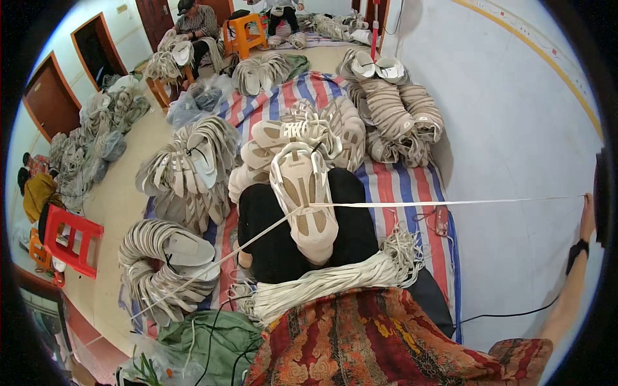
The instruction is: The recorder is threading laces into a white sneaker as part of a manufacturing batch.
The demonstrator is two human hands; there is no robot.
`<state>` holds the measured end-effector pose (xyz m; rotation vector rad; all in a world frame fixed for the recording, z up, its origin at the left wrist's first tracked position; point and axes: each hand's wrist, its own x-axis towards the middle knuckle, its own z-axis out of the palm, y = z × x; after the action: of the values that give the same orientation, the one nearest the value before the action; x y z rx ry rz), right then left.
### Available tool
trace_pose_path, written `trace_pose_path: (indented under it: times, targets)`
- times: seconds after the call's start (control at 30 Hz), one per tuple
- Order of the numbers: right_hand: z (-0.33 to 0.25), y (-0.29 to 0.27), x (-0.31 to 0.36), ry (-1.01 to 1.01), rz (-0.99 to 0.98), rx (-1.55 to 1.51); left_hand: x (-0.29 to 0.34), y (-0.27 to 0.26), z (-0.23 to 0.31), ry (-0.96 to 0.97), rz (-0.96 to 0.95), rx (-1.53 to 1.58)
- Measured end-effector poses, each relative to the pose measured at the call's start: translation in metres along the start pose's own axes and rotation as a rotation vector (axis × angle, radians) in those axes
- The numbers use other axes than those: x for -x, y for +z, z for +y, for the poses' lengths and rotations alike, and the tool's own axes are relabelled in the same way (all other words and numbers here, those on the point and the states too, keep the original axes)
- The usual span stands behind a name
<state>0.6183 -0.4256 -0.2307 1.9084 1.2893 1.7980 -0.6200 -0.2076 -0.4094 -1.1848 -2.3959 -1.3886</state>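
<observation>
A beige and white shoe upper (pixel 302 193) rests between my black-clad knees, its toe toward me. A cream shoelace (pixel 412 204) comes out of its front eyelets and is stretched taut to both sides. Far out at the right, by the wall, my right hand (pixel 587 219) is closed on one end of the lace. At the lower left rim, my left hand (pixel 78 371) is dim and partly cut off, where the other taut length leads. A thick bundle of cream shoelaces (pixel 328 283) lies across my lap. Just beyond the upper are more uppers, one laced (pixel 296 132).
Strings of stacked uppers (pixel 170 257) lie at the left and others (pixel 399 112) stand by the right wall, on a striped sheet (pixel 386 183). A green sack (pixel 206 341) is near left, a red stool (pixel 72 240) farther left. People (pixel 196 26) sit at the back.
</observation>
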Motion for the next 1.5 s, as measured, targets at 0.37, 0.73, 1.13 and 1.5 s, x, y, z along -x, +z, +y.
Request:
trace_pose_path:
  times: [0.37, 0.73, 1.13, 1.5]
  targets:
    - [-0.070, 0.027, 0.076, 1.459, 0.161, -1.378, -0.038, 0.063, 0.063, 0.178, 0.016, 0.198]
    - [-0.094, 0.001, -0.038, 1.471, 0.545, -2.076, -0.034, 0.088, 0.138, 0.201, 0.004, 0.406]
    - [-0.503, -0.170, -0.142, 0.504, -0.755, -2.366, 0.193, 0.274, 0.331, 0.020, -1.007, 0.785]
    - [-0.618, -0.194, -0.146, 0.120, -0.994, -2.161, 0.281, 0.338, 0.417, -0.011, -1.429, 0.928]
